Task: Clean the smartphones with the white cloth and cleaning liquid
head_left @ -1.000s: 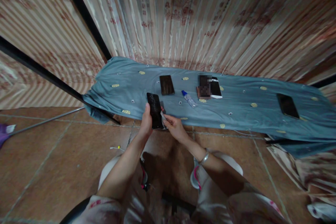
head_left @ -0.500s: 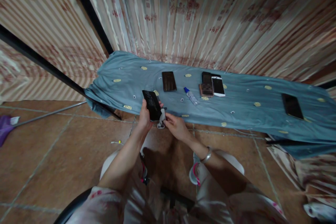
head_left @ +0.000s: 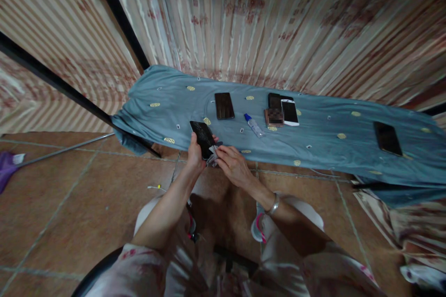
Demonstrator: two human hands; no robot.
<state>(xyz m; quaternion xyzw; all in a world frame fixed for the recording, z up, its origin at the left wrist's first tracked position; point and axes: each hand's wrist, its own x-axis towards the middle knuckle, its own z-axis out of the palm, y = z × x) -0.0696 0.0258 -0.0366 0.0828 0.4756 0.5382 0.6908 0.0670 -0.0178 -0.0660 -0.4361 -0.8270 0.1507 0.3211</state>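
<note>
Covering the phone's [head_left: 202, 136] lower end, the left hand [head_left: 193, 158] grips it at frame centre, screen up and tilted. The right hand [head_left: 232, 165] pinches a small grey cloth [head_left: 212, 155], mostly hidden, against its bottom edge.

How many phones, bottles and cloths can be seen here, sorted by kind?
Dark phones: 4, one in the left hand, three lying on the blue sheet
White phones: 1
Clear spray bottles: 1
Grey cloths: 1
Total: 7

Dim warm indoor light, soft shadow under the arms on floor tiles [head_left: 87, 204], strong fisheye warp, blurred edges.
</note>
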